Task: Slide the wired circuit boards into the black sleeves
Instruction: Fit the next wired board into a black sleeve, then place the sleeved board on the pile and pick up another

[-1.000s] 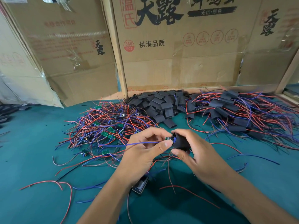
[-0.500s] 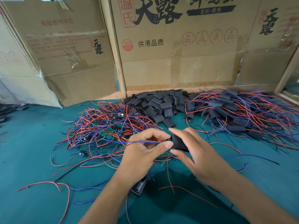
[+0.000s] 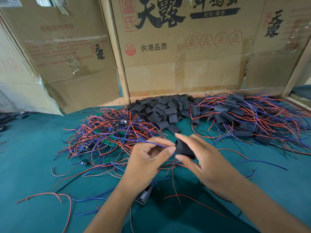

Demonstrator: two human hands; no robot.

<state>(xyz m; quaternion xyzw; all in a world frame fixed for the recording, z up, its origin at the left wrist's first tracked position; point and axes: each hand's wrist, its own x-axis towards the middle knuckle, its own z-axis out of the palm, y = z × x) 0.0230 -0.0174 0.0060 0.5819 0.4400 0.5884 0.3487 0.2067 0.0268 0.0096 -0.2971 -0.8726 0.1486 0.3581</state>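
My right hand (image 3: 202,163) pinches a black sleeve (image 3: 184,149) between thumb and fingers above the green table. My left hand (image 3: 148,158) pinches the blue wire (image 3: 156,144) right at the sleeve's mouth; the board on that wire is hidden inside the sleeve or behind my fingers. A tangle of wired green circuit boards (image 3: 107,142) with red and blue leads lies to the left. Loose black sleeves (image 3: 165,110) are heaped at the back middle. Sleeved boards with wires (image 3: 244,118) are piled at the back right.
Cardboard boxes (image 3: 176,47) wall off the back of the table (image 3: 30,165). A small black device (image 3: 144,195) lies under my left wrist. Stray red and blue wires (image 3: 55,197) lie at the front left and right.
The board's dark tip, seen at the sleeve's mouth before, is no longer visible. My right hand's fingers have spread over the sleeve, and both hands stay in the same spot.
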